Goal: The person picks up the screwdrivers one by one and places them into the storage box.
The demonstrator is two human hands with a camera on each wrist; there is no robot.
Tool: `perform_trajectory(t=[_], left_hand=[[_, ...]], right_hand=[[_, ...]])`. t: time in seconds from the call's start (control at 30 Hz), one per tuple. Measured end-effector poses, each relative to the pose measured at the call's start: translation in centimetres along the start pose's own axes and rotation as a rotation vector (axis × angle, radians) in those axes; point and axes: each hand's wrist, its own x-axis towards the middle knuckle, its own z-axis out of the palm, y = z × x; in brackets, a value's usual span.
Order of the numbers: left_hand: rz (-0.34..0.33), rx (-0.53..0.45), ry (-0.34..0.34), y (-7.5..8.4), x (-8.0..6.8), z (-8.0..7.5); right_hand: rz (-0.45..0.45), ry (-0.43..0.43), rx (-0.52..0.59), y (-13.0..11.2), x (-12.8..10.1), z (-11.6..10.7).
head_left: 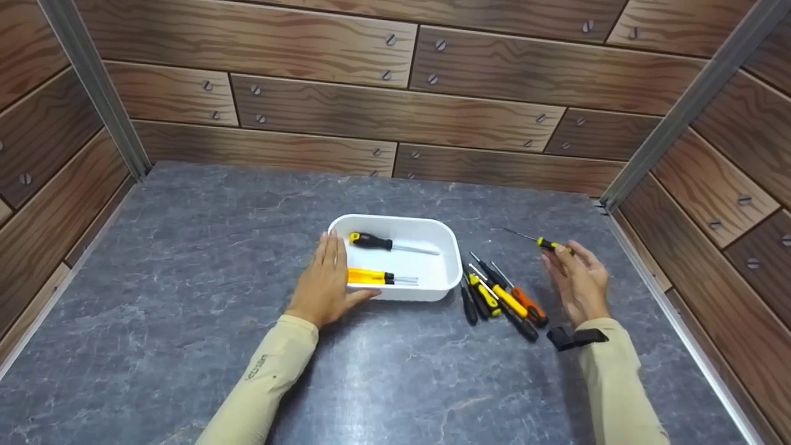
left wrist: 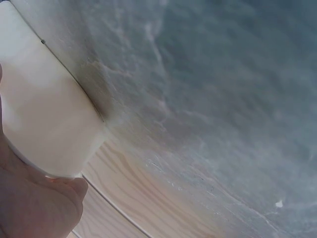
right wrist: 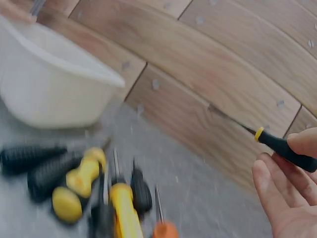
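A white plastic tray stands mid-table with two screwdrivers in it: a black-handled one and a yellow-handled one. My left hand lies flat against the tray's left wall, fingers straight. My right hand is lifted above the table and pinches a small black-and-yellow screwdriver by its handle, tip pointing left. A pile of several screwdrivers lies between the tray and my right hand, also seen blurred in the right wrist view.
The grey stone-pattern tabletop is boxed in by wood-plank walls at the back and both sides. A black wrist strap sits on my right forearm.
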Motion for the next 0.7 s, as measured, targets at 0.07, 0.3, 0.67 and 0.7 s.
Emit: perform_trajectory(t=[0.07, 0.3, 0.67, 0.7], left_hand=[[0.0, 0.002, 0.004, 0.0, 0.1, 0.0], [0.001, -0.001, -0.008, -0.2, 0.0, 0.1], [0.007, -0.003, 0.015, -0.2, 0.1, 0.2], [0.006, -0.006, 0.01, -0.1, 0.1, 0.2]], right_hand=[[-0.014, -0.016, 0.019, 0.0, 0.2, 0.9], [-0.082, -0.117, -0.036, 0.5, 0.5, 4.5], [-0.233, -0.251, -0.48, 3.2, 0.6, 10.7], [-0.252, -0.269, -0.542, 3.5, 0.6, 11.3]])
